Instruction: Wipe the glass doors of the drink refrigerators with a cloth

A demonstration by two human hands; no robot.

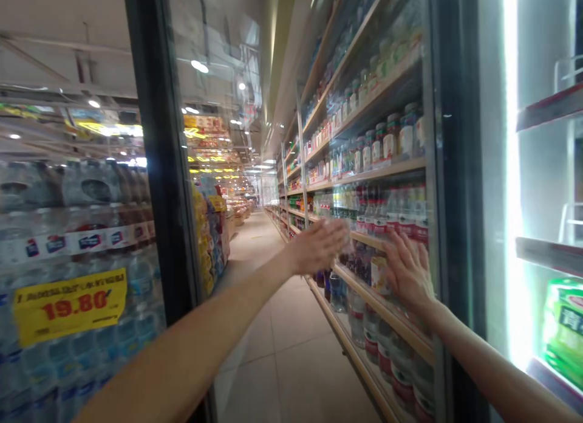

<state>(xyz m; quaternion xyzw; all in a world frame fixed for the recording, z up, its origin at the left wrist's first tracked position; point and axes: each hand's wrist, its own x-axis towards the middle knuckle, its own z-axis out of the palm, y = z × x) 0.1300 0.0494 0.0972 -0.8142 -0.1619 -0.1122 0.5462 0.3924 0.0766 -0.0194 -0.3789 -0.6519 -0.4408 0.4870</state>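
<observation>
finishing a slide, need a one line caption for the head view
Left hand and right hand raised before a dark-framed glass door, bottle-lined shelves visible in it.

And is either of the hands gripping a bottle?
No, the left hand and right hand are both held open before the dark-framed glass door, gripping nothing.

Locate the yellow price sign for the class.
In the head view, the price sign is at the lower left, in front of stacked bottles and left of the black door frame.
</observation>
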